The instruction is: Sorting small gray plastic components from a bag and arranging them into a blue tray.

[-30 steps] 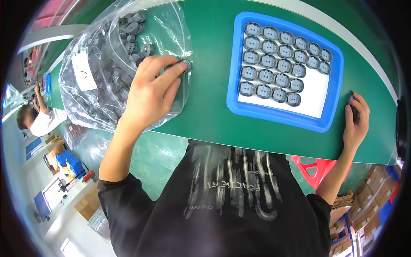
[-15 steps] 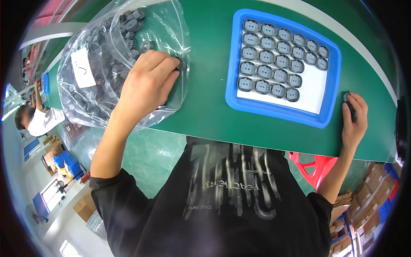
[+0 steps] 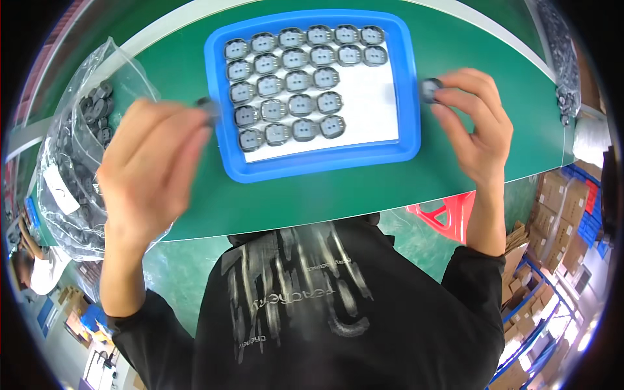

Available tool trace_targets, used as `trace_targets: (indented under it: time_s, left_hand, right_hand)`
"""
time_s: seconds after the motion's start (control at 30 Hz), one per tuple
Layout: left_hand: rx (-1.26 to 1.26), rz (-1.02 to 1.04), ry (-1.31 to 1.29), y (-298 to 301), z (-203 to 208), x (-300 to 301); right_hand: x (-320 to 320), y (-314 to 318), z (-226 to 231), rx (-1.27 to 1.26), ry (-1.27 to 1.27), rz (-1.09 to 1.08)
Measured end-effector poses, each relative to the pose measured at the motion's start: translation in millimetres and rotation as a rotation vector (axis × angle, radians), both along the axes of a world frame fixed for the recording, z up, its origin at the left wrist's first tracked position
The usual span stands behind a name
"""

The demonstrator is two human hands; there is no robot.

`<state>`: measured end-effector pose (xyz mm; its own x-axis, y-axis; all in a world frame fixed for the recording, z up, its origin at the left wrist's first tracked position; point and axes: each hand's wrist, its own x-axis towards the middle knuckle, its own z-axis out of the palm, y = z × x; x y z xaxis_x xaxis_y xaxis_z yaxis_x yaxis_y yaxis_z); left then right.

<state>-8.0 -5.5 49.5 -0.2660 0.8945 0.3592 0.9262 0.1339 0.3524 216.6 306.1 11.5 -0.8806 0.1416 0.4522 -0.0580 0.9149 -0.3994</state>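
Observation:
A blue tray (image 3: 412,97) with a white bottom holds rows of small grey plastic parts (image 3: 297,81), each with two dots or holes on top. The bottom rows end short, leaving bare white at the lower right. My left hand (image 3: 148,166), blurred, pinches a dark grey plastic part (image 3: 208,109) at the tray's left rim. To the right of the tray, my right hand (image 3: 478,120) pinches another grey plastic part (image 3: 429,90) between thumb and fingers. A clear plastic bag (image 3: 58,146) full of loose grey parts lies to the left, partly behind my left hand.
The green table (image 3: 344,188) has its near edge in front of my body. A red plastic stool (image 3: 448,218) stands below it. At the far right lies another clear bag with dark parts (image 3: 565,97). Cardboard boxes (image 3: 552,201) fill shelves beyond. Another person (image 3: 42,270) works at far left.
My left hand has come out of the bag with a grey part and reached the tray's left rim. My right hand has lifted its part toward the tray. The view has swung right.

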Motion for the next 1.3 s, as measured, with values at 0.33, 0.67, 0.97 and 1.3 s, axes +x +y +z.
trace_targets:
  time_s: [0.33,0.67,0.97,1.3]
  left_hand:
    - [0.032,-0.27,0.094,141,-41,44]
    - [-0.105,-0.246,0.041,145,-49,37]
    - [-0.052,-0.185,-0.029,129,-39,25]
    - [-0.542,0.492,0.458,-70,-15,-92]
  right_hand:
    - [-43,-7,12,0.14,-0.019,0.26]
    - [-75,33,-64,0.51,0.595,0.41]
    - [-62,10,-18,-0.061,-0.112,0.289]
    - [-79,-3,38,-0.079,-0.023,0.099]
